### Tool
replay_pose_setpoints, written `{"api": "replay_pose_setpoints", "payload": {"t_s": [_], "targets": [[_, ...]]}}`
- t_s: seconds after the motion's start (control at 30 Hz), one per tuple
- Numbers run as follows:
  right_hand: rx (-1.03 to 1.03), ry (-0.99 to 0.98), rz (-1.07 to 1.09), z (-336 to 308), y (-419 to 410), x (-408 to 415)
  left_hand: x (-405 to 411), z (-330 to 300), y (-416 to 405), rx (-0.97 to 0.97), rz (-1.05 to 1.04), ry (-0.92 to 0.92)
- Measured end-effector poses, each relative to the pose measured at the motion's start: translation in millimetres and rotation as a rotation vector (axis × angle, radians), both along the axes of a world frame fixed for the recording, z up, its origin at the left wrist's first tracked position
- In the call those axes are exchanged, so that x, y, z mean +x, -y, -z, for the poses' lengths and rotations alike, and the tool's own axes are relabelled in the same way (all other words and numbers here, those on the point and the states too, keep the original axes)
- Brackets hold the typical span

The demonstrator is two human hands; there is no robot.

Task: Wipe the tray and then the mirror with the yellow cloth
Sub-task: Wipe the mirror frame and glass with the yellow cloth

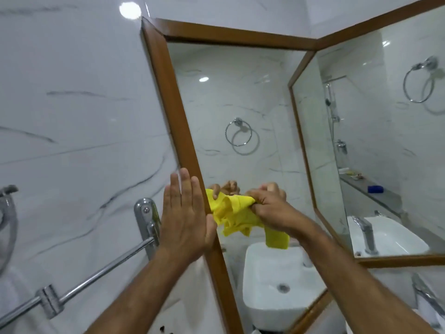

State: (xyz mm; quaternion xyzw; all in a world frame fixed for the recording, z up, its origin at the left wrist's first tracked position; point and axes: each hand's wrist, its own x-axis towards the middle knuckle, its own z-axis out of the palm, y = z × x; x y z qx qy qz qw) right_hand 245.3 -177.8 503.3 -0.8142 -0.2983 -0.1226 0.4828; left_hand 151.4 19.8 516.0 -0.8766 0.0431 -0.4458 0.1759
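Nearest the camera, two bare forearms rise from the bottom edge, cut off below the elbows. No brand, label or writing can be read anywhere. The left hand is flat and wide, fingers together, its palm against the wooden frame at the mirror's left edge, holding nothing. The right hand is closed around the bunched yellow cloth, pressing it against the mirror low on the glass; a loose end hangs below the wrist. Reflected fingers show just above the cloth, and the glass also reflects a white basin with its drain and a chrome towel ring. At lower left a chrome rail runs along the wall, its far end cut off by the picture's edge. A second framed mirror panel angles off to the right, showing a tap, a shelf with small blurred items and a shower fitting. White marble-patterned tiles with grey veins cover the walls. The tray cannot be made out.
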Motion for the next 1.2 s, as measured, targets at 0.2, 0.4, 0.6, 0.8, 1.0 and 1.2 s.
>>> {"api": "replay_pose_setpoints", "payload": {"t_s": [0.2, 0.4, 0.6, 0.8, 1.0, 1.2], "targets": [[0.303, 0.248, 0.052, -131, -3, 19, 7, -144, -24, 0.135, -0.065, 0.134], [0.706, 0.507, 0.245, -209, -24, 51, 24, -226, -43, 0.389, -0.177, 0.089], [0.776, 0.637, 0.429, -266, -54, 74, 32, -228, -49, 0.416, -0.15, 0.121], [0.756, 0.843, 0.465, -265, -74, 80, 30, -227, -48, 0.419, -0.135, 0.147], [0.307, 1.138, 0.373, -217, -85, 77, 30, -205, -38, 0.3, -0.146, 0.192], [0.266, 1.168, 0.335, -139, -88, 74, 34, -150, -26, 0.077, -0.152, 0.248]]}}
